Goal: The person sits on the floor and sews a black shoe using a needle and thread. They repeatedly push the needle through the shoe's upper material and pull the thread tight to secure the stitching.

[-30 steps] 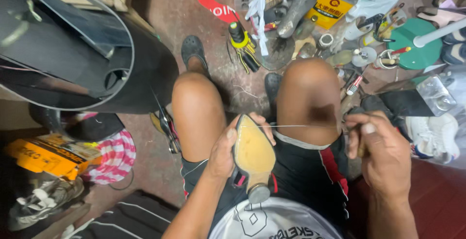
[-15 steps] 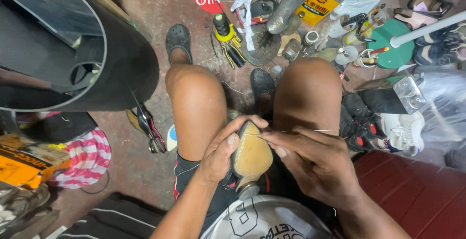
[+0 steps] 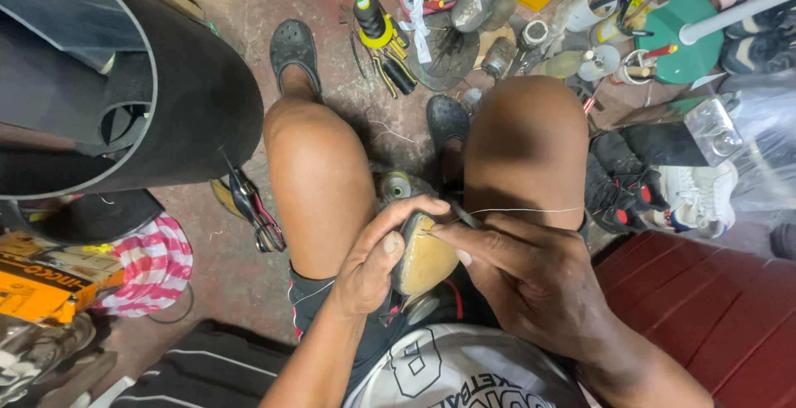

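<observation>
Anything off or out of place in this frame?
Nothing looks damaged or spilled. The left hand holds the tan shoe sole between the knees; the right hand works its top edge, a thin white thread running taut rightwards. Tools, bottles and shoes clutter the reddish floor.

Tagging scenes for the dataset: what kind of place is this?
Probably a small shoe-repair spot, worked seated low to the floor. The left hand holds a tan shoe sole while the right hand works a thread at its edge. Tools and bottles and white sneakers litter the concrete floor.
</observation>
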